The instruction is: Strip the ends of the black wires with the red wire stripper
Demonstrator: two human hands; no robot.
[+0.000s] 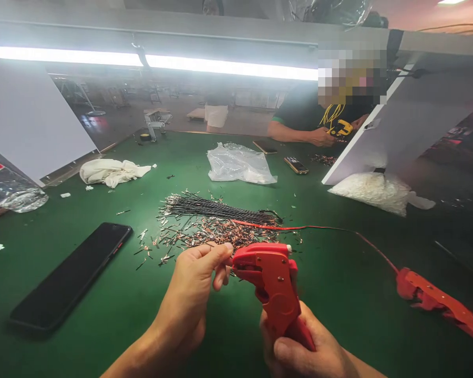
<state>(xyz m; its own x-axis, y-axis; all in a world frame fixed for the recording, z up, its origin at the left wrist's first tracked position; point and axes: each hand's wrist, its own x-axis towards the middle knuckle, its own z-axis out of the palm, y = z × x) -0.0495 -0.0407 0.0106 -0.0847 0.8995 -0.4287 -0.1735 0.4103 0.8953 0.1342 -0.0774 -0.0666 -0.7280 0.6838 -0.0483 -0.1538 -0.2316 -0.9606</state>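
My right hand [307, 346] is wrapped round the handle of a red wire stripper [274, 286], its head turned to the left. Close at the stripper's jaws, my left hand [195, 283] is pinched, thumb against fingers. What it holds there is hidden by the fingers. Just beyond lies a scattered heap of short wire offcuts [205, 233], black and copper-coloured. Behind that heap rests a bundle of black wires [216, 206] with bare, silvery ends at the left.
A black phone [73, 275] lies at left. At right is a second red stripper [437, 296], with a thin red strip [319, 227] running toward the heap. Plastic bags [240, 164] and a white cloth [112, 172] lie farther back. Across the table, a person's hands hold a yellow tool [341, 128].
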